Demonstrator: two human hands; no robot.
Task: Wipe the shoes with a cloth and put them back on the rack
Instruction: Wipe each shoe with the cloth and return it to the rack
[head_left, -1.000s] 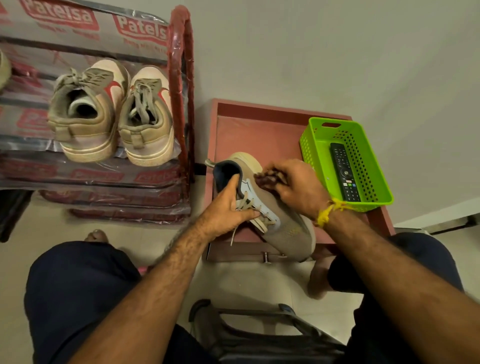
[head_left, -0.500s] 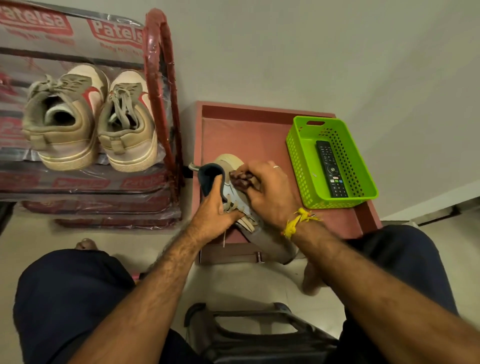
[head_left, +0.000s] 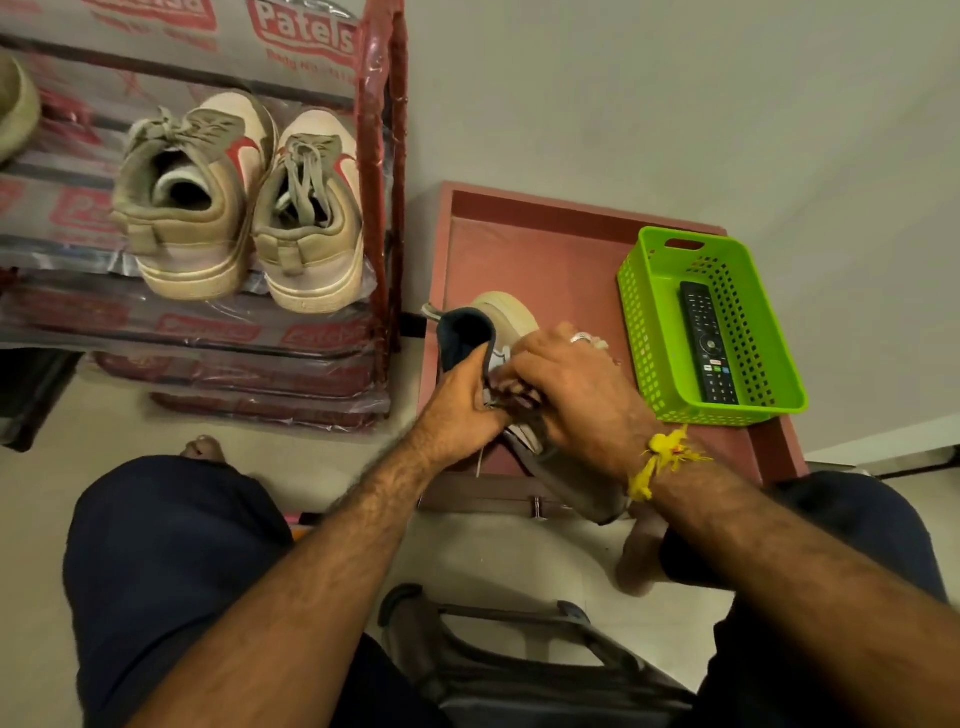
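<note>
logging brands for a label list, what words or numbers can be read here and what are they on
"Patels", cut off at its right end: red print on the plastic wrap over the shoe rack.
Further red prints on the wrap lower down: too blurred to read.
Remote button markings, in the green basket: too small to read.

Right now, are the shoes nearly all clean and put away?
Partly. Two beige sneakers with red swooshes already sit on the red plastic-wrapped rack; whether they are wiped, I cannot tell. In hand: the left hand holds a grey sneaker while the right hand rubs it with a dark reddish cloth. Left: returning it.
</note>
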